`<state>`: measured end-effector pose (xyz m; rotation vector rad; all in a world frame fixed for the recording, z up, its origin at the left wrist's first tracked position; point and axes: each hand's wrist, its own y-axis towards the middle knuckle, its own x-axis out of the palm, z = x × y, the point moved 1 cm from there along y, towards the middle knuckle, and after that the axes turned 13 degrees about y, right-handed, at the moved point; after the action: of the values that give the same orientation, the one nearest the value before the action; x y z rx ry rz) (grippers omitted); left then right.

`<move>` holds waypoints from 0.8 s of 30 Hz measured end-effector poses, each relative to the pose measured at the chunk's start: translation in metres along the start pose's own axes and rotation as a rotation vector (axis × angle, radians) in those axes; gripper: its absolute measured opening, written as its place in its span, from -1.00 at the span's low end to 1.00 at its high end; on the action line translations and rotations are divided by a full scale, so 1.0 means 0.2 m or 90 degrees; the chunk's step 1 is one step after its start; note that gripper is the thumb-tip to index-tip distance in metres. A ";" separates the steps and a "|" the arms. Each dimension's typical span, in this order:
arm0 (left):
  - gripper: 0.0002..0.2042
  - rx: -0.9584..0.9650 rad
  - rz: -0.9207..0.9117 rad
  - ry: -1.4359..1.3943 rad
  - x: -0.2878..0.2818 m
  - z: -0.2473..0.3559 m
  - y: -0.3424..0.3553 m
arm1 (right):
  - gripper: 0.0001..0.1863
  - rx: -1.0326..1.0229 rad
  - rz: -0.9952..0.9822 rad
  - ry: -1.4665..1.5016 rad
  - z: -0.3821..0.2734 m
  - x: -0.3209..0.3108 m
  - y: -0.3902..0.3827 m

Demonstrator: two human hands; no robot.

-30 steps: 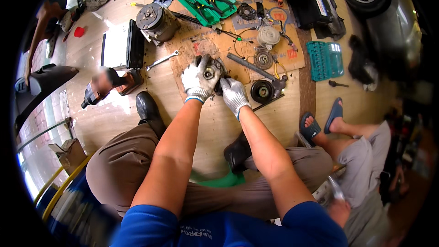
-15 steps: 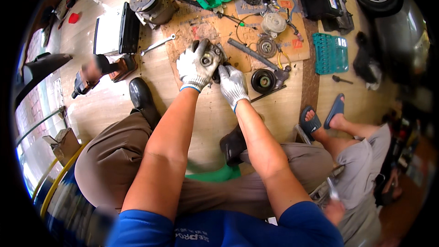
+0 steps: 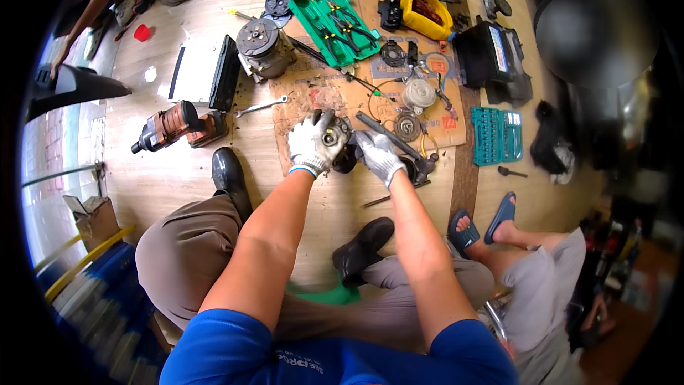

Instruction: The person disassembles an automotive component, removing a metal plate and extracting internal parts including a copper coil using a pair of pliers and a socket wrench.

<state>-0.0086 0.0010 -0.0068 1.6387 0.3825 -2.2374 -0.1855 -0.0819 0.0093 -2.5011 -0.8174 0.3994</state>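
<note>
My left hand [image 3: 311,145], in a white knit glove, is closed round a grey metal machine part [image 3: 332,136] with a round bore facing up. Just to its right, my right hand [image 3: 379,155], gloved alike, has its fingers bent together at the part's right side. What those fingers pinch, if anything, is hidden. A dark piece [image 3: 345,162] shows between the hands under the metal part. Beside my right hand lies a hammer [image 3: 390,135], its head past the glove. A black pulley, partly covered, sits behind my right wrist.
Cardboard [image 3: 296,93] lies under several loose parts. Around stand a compressor-like unit [image 3: 263,50], a green plier case [image 3: 335,28], a yellow tub [image 3: 425,14], a black battery [image 3: 484,53], a teal socket case [image 3: 497,135], a wrench [image 3: 261,105] and a cordless tool [image 3: 171,127]. A person's sandalled feet [image 3: 467,232] are at right.
The view has shifted, so the scene sits lower and more of the far floor shows. My right hand has moved up and slightly away from my left, which still grips the metal part.
</note>
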 end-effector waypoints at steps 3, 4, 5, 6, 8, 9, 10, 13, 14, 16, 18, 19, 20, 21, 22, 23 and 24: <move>-0.36 0.005 -0.009 -0.020 0.01 -0.01 0.00 | -0.57 -0.088 -0.087 -0.226 -0.03 -0.07 0.13; -0.36 0.011 -0.002 -0.025 0.01 -0.01 0.01 | -0.55 -0.126 -0.113 -0.310 -0.05 -0.09 0.15; -0.35 0.015 0.000 -0.025 0.00 -0.01 0.01 | -0.50 -0.166 -0.156 -0.443 -0.06 -0.09 0.17; -0.35 0.011 -0.016 -0.027 0.00 -0.01 0.01 | -0.51 -0.159 -0.156 -0.428 -0.08 -0.10 0.18; -0.34 0.003 -0.047 -0.031 -0.01 -0.01 0.01 | -0.53 -0.140 -0.152 -0.393 -0.13 -0.09 0.17; -0.34 0.004 -0.037 -0.029 -0.01 -0.01 0.01 | -0.50 -0.092 -0.137 -0.389 -0.15 -0.08 0.17; -0.34 0.009 -0.024 -0.028 -0.02 -0.01 0.01 | -0.50 -0.092 -0.159 -0.399 -0.18 -0.08 0.17; -0.34 0.009 -0.039 -0.031 0.00 -0.01 0.01 | -0.49 -0.076 -0.227 -0.484 -0.27 -0.06 0.21; -0.34 0.012 -0.026 -0.035 0.00 -0.01 0.01 | -0.50 -0.079 -0.255 -0.516 -0.30 -0.06 0.23; -0.36 0.013 0.000 -0.044 0.00 -0.01 0.01 | -0.50 -0.098 -0.306 -0.575 -0.32 -0.06 0.24; -0.36 0.014 0.013 -0.049 0.00 -0.01 0.01 | -0.50 -0.082 -0.279 -0.583 -0.31 -0.05 0.23; -0.38 0.009 0.008 -0.052 -0.01 -0.01 0.01 | -0.49 -0.084 -0.253 -0.555 -0.30 -0.04 0.22; -0.40 0.004 0.003 -0.055 -0.01 0.00 0.01 | -0.47 -0.086 -0.227 -0.527 -0.28 -0.03 0.21; -0.41 0.001 -0.014 -0.058 -0.02 0.00 0.01 | -0.42 -0.064 -0.208 -0.519 -0.25 0.01 0.20; -0.39 0.002 0.003 -0.051 -0.02 0.00 0.01 | -0.40 -0.078 -0.165 -0.489 -0.23 0.02 0.20; -0.37 0.006 0.006 -0.046 -0.02 0.00 0.01 | -0.37 -0.037 -0.113 -0.478 -0.21 0.03 0.19; -0.35 0.009 0.004 -0.041 -0.02 0.00 0.01 | -0.34 0.010 -0.062 -0.464 -0.18 0.04 0.18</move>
<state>-0.0057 -0.0007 -0.0026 1.5691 0.3452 -2.2872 -0.1483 -0.1150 0.0201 -2.2772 -1.1780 1.3142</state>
